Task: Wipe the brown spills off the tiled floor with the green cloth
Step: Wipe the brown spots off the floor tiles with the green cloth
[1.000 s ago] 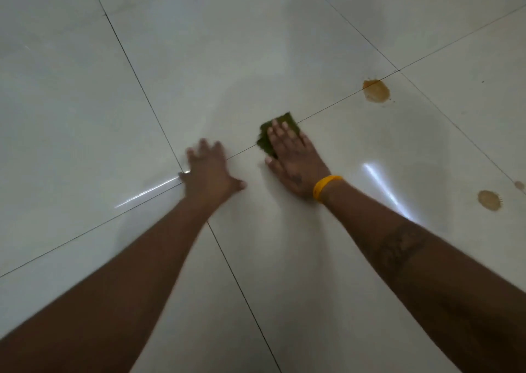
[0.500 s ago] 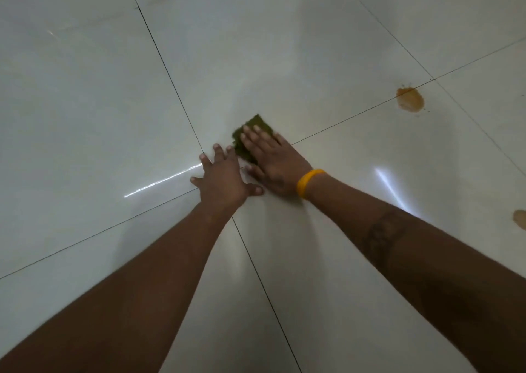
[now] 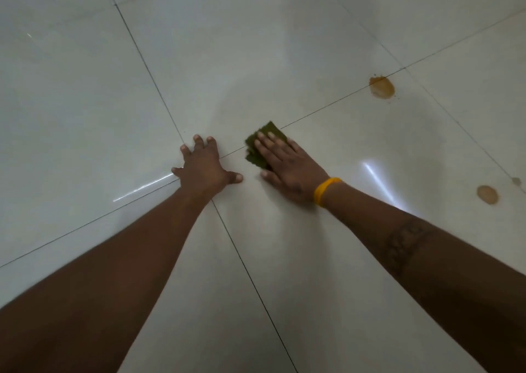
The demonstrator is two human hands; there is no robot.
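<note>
My right hand point(image 3: 287, 167), with a yellow band at the wrist, presses flat with straight fingers on the green cloth point(image 3: 256, 150), which lies on the white tiled floor point(image 3: 284, 45) just below a grout line. Most of the cloth is hidden under the fingers. My left hand point(image 3: 203, 167) rests spread on the floor a little to the left of the cloth, over a tile joint, holding nothing. A brown spill point(image 3: 381, 87) sits far right beside the grout line. A second brown spill point(image 3: 487, 194) lies at the right edge, with a small faint spot point(image 3: 516, 181) near it.
Glossy white tiles with dark grout lines fill the view. Bright light reflections streak the floor at left of my left hand and right of my right wrist. Nothing else stands on the floor.
My right hand and the cloth have slid to the right, away from my left hand, after lying close against it half a second ago. The view has shifted slightly.
</note>
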